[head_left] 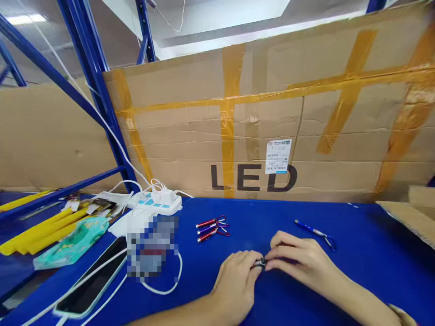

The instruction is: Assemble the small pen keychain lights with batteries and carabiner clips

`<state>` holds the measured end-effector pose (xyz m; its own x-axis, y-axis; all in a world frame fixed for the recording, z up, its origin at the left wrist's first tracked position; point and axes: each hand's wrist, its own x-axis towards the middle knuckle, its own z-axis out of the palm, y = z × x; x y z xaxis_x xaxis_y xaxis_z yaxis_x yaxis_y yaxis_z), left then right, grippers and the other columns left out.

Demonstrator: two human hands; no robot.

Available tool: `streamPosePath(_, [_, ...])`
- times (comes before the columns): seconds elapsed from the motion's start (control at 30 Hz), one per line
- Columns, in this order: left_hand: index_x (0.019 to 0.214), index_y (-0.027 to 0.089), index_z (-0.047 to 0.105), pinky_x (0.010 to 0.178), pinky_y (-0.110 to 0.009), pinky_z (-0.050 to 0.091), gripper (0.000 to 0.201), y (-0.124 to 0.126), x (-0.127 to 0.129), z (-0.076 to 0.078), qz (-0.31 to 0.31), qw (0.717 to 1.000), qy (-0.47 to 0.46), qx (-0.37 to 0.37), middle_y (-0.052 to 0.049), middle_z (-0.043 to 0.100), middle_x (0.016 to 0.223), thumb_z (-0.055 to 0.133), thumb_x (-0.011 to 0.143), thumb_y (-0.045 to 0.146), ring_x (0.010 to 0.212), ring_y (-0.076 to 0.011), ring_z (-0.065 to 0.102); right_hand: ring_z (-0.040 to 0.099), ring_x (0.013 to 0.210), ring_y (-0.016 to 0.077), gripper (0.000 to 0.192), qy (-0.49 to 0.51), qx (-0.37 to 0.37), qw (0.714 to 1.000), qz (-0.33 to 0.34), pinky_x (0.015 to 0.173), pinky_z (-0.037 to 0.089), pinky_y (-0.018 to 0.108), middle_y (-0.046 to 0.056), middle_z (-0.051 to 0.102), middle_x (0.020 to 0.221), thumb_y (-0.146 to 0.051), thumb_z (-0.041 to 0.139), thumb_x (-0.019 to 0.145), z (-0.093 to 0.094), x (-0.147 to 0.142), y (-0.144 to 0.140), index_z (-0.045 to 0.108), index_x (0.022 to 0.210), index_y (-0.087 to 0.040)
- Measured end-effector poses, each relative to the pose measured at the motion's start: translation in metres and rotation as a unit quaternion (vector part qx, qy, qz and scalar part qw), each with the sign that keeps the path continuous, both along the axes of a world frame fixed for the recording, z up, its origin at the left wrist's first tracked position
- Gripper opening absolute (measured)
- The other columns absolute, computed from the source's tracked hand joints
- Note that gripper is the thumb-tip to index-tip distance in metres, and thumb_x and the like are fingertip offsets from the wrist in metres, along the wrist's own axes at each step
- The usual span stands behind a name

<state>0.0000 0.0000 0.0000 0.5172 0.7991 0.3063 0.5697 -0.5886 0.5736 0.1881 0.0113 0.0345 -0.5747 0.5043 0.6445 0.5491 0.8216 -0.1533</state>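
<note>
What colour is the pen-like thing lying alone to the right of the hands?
Blue pen-like thing, with a silver part; the head view shows it.

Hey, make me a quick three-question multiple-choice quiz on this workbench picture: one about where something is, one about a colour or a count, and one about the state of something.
1. Where does the lone blue pen-light lie?
A. Beyond the right hand
B. Under the phone
C. On the yellow tubes

2. How many small lights with clips lie in the cluster at mid-table?
A. One
B. Three
C. Six

3. What are the two hands doing?
A. Resting flat and apart
B. Meeting at a small metal part pinched between their fingertips
C. Lifting the cardboard box

Answers: 1 A, it lies on the blue table just past that hand. 2 B, three lie side by side. 3 B, the left hand and right fingertips close on it.
</note>
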Motion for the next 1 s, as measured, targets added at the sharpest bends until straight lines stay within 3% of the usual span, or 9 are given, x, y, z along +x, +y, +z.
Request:
streamPosePath(0.2, [0.094, 0.022, 0.054, 0.078, -0.029, 0.039, 0.017, -0.0027, 0.0017, 0.0069, -0.006, 1.0, -0.006, -0.003, 0.0, 0.063, 0.093, 0.039, 0.091, 0.015, 0.084, -0.017, 0.055, 0.058, 0.055, 0.0085, 0.027, 0.0, 0.024, 0.999, -0.025, 0.054, 0.044, 0.018, 0.003, 0.061, 0.073, -0.035, 0.05, 0.088, 0.0, 0.0019, -0.0017, 0.067, 0.075, -0.019])
streamPosePath(0.5, [0.09, 0.02, 0.052, 0.075, -0.026, 0.038, 0.015, -0.0012, 0.0013, 0.006, -0.036, 0.998, -0.037, -0.024, 0.0, 0.06, 0.086, 0.038, 0.091, 0.017, 0.081, -0.0164, 0.053, 0.057, 0.059, 0.0113, 0.028, 0.052, -0.122, 0.991, -0.014, 0.056, 0.045, 0.021, 0.003, 0.06, 0.072, -0.042, 0.055, 0.083, -0.0056, 0.0021, 0.0015, 0.07, 0.075, -0.019])
streamPosePath(0.7, [0.087, 0.02, 0.05, 0.066, -0.023, 0.035, 0.015, 0.0002, 0.0008, 0.0076, -0.063, 0.992, -0.085, -0.066, 0.002, 0.054, 0.078, 0.036, 0.092, 0.02, 0.071, -0.0131, 0.048, 0.057, 0.064, 0.012, 0.024, 0.068, -0.157, 0.985, -0.003, 0.058, 0.045, 0.023, 0.004, 0.06, 0.076, -0.036, 0.054, 0.086, -0.0086, 0.0001, 0.0012, 0.07, 0.079, -0.021])
streamPosePath(1.0, [0.089, 0.02, 0.05, 0.059, -0.022, 0.032, 0.017, 0.0012, -0.0012, 0.0073, -0.055, 0.986, -0.124, -0.096, 0.003, 0.047, 0.069, 0.035, 0.093, 0.027, 0.062, -0.0115, 0.043, 0.055, 0.052, 0.0086, 0.025, 0.123, -0.268, 0.955, 0.008, 0.047, 0.042, 0.02, 0.003, 0.061, 0.075, -0.039, 0.059, 0.081, 0.0006, -0.0052, -0.0005, 0.069, 0.074, -0.018])
